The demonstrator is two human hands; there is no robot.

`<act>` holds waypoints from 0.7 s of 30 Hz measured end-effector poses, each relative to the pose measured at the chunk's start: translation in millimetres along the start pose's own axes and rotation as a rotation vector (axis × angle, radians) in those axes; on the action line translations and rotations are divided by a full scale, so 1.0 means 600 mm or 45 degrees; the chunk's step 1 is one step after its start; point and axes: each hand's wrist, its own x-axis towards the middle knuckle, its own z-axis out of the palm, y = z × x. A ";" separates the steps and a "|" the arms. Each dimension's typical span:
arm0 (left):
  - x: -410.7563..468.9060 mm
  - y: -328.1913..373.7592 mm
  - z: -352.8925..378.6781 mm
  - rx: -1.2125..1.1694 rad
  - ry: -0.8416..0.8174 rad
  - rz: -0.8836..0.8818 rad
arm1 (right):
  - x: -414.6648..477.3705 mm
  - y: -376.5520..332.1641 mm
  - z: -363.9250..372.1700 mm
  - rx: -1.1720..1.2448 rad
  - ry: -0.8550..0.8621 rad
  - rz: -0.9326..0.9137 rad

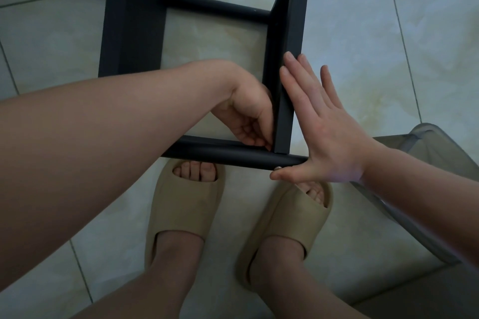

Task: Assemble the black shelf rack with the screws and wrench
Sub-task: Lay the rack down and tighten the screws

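Left hand (246, 116): fingers curled at inner corner; possibly pinching something, unclear.
Right hand (318, 132): flat, fingers straight, bracing panel (290, 59); thumb at screw (277, 168).
Tip: keep panel square on tube (220, 154).

Black shelf rack (285, 65) on its side, silver screw (278, 168) in tube end

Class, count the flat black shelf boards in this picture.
2: the left board and the right board, pressed by the right hand. More may lie out of frame.
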 end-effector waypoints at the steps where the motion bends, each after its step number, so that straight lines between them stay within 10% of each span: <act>1: -0.001 0.000 -0.001 0.000 -0.003 -0.004 | 0.000 0.000 0.000 0.000 -0.001 0.002; 21: -0.001 -0.009 0.001 -0.062 -0.021 0.026 | -0.001 0.000 0.001 0.008 -0.003 0.006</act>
